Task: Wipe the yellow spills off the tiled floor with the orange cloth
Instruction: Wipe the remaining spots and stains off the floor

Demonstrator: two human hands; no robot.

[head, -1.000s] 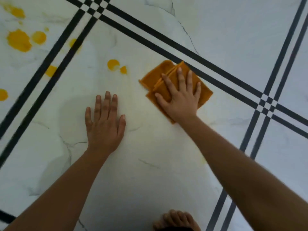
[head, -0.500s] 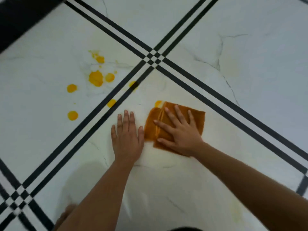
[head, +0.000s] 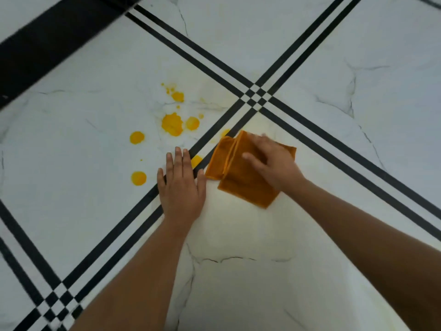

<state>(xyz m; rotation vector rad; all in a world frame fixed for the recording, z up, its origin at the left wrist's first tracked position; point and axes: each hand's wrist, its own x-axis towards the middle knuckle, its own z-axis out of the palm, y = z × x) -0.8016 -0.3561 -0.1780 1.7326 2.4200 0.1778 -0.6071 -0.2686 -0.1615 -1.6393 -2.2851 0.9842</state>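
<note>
A folded orange cloth (head: pixel 238 180) lies flat on the white tiled floor (head: pixel 238 283) beside a pair of black tile lines. My right hand (head: pixel 272 161) presses down on it with spread fingers, blurred by motion. My left hand (head: pixel 181 185) rests flat on the floor just left of the cloth, across the black lines. Several yellow spills lie to the left: a big blot (head: pixel 172 124), a round drop (head: pixel 137 137), another drop (head: pixel 138 178), and a small one (head: pixel 196 160) right at my left fingertips. A further yellow spot (head: pixel 225 133) sits by the cloth's top corner.
Double black lines cross at a checkered junction (head: pixel 255 96) above the cloth and another junction (head: pixel 57 304) at lower left. A wide black band (head: pixel 47 44) runs across the top left corner. Faint yellowish smears mark the tile around the cloth.
My right hand has slid the cloth left and forward toward the black lines, covering the spot that was by its top edge. My left hand shifted left onto the lines. The view moved.
</note>
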